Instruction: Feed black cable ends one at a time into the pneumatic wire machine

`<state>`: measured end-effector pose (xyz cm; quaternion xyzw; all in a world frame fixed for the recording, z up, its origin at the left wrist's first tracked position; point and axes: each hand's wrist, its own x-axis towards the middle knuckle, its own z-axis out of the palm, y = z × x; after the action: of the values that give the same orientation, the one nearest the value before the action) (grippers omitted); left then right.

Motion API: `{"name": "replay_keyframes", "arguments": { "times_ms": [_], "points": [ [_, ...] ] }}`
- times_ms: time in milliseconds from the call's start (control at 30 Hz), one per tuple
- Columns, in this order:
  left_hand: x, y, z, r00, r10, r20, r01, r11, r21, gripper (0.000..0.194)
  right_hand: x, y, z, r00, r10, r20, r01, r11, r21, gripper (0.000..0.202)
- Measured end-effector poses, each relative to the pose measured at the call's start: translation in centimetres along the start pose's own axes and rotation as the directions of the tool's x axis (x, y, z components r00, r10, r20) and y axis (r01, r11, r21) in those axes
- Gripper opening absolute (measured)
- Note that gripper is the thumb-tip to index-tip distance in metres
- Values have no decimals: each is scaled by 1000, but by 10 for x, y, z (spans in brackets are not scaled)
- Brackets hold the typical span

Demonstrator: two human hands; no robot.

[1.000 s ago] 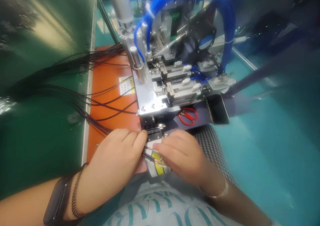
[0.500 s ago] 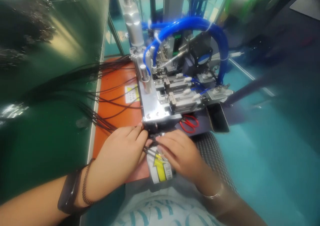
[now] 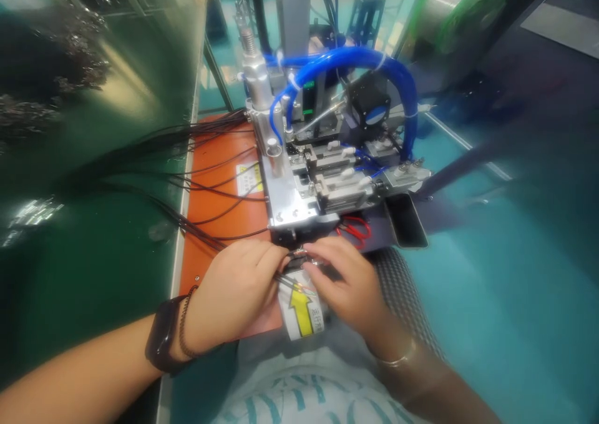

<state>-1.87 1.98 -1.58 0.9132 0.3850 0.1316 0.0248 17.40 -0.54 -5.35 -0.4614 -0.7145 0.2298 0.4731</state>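
Observation:
My left hand [image 3: 243,280] is closed around thin black cables [image 3: 286,280]; their lighter, stripped-looking ends stick out to the right over a white label with a yellow arrow [image 3: 299,315]. Close against it, the fingers of my right hand [image 3: 349,280] are bent around the end of a black cable [image 3: 296,255] that runs between the two hands. The fingertips hide part of this end. Both hands are just in front of the metal machine [image 3: 306,190], at its near corner.
Black cables [image 3: 140,140] spread leftward across the orange plate [image 3: 224,205]. Red-handled scissors [image 3: 355,230] lie beside the machine, near a dark open chute [image 3: 406,221]. A thick blue hose [image 3: 407,80] arches overhead. A green-rimmed spool [image 3: 461,12] is at the back right.
My left hand has drawn back from the machine's corner, with a cable now running between both hands. My right hand's fingers have come up to that cable's end. The view has shifted slightly.

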Motion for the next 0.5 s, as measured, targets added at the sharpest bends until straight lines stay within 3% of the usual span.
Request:
{"name": "replay_keyframes", "arguments": {
  "times_ms": [67,167,233,333,500],
  "points": [
    [0,1,-2,1000,-15,-5,15,1000,-17,11,-1,-3,-1,999,-44,-33,43,999,-28,23],
    [0,3,-5,1000,-27,-17,26,999,-26,10,-2,-6,0,997,-65,31,66,997,-42,15],
    [0,4,-6,999,-18,-32,18,1000,-19,10,-1,-6,1,998,-5,63,7,999,-39,9],
    [1,6,-5,999,8,-43,-9,1000,-13,13,1,-8,4,994,110,12,-110,994,1,5],
    [-2,6,-2,999,39,-24,-40,999,-13,15,3,-14,6,995,96,13,-96,994,52,9]
  ]
}}
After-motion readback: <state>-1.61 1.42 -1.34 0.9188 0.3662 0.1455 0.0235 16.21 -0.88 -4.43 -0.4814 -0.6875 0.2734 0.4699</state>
